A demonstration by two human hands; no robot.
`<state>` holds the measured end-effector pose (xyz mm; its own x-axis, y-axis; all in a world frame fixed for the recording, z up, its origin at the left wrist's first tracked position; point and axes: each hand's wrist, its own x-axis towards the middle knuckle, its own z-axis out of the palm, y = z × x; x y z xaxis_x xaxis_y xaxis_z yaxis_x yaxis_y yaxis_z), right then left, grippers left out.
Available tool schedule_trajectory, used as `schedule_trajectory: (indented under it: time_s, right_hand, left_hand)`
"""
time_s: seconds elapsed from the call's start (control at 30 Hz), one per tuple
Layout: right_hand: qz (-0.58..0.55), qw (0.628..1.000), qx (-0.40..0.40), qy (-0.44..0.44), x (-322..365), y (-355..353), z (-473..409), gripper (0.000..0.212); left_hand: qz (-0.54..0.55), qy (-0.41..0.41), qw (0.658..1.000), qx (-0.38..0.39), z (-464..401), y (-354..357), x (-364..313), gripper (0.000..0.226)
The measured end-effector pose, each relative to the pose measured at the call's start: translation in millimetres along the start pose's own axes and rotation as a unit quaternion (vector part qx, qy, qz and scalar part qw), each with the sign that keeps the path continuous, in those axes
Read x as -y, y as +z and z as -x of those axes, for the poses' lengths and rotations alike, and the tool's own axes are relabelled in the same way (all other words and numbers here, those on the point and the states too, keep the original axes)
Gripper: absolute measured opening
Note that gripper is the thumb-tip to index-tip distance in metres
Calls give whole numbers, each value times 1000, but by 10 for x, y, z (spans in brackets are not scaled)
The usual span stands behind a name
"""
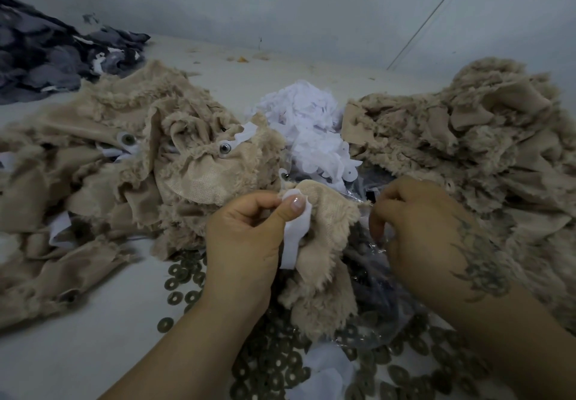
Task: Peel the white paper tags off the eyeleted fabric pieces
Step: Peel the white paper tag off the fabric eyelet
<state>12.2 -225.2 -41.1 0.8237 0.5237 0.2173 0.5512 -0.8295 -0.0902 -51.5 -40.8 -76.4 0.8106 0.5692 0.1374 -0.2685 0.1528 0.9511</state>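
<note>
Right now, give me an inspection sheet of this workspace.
Surface: pale table, bare at near left.
Job's things: left hand pinches a white paper tag against a beige fabric piece; tagged, eyeleted pieces in the left pile; more beige pieces in the right pile.
Clutter: heap of white tags at centre; metal rings strewn near; clear plastic bag; dark grey fabric far left.
Hands: right hand, fingers curled at the bag; what it holds is unclear.
Cables: nothing seen.
Surroundings: plain wall behind.
</note>
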Motion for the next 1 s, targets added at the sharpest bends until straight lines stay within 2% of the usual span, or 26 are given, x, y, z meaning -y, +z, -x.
schedule_trajectory:
  time_s: [0.07, 0.1, 0.17, 0.27, 0.37, 0.53, 0.6, 0.67, 0.77, 0.93, 1.0]
  right_hand:
    - [-10, 997, 59, -55, 34, -40, 25, 16]
    - [-11, 992, 98, -82, 58, -3, 44, 19]
    - [8, 987, 132, -87, 54, 89, 44, 38]
    - [12, 993, 104, -49, -19, 142, -48, 33]
    - [20, 996, 81, -25, -127, 215, -99, 37]
    - [25, 998, 10, -63, -10, 280, -81, 14]
    - [13, 994, 22, -111, 30, 254, -106, 8]
    - [23, 989, 60, -131, 37, 259, -103, 22]
    - [-2, 989, 94, -116, 32, 225, -72, 31]
    - [-1, 992, 103, -76, 26, 174, -71, 26]
    - [-9, 992, 89, -92, 49, 161, -59, 22]
  left_hand:
    - [3, 1, 1000, -1, -1, -7, 13, 17]
    - [2, 2, 1000, 0, -1, -8, 19, 17]
    - [-5, 7, 1000, -1, -1, -6, 25, 20]
    - [-7, 8, 1000, -3, -4, -10, 23, 20]
    - [-23, 14, 1000, -3, -1, -13, 19, 15]
    - [-33, 10, 999, -2, 8, 0, 19, 21]
    - [-37, 7, 999, -1, 9, 1, 24, 22]
    - [-35, 5, 999, -2, 11, -1, 22, 22]
    - [-35, 3, 999, 4, 17, 5, 18, 24]
    - [-36, 6, 999, 4, 22, 8, 19, 26]
    - [-41, 10, 999, 8, 22, 10, 22, 25]
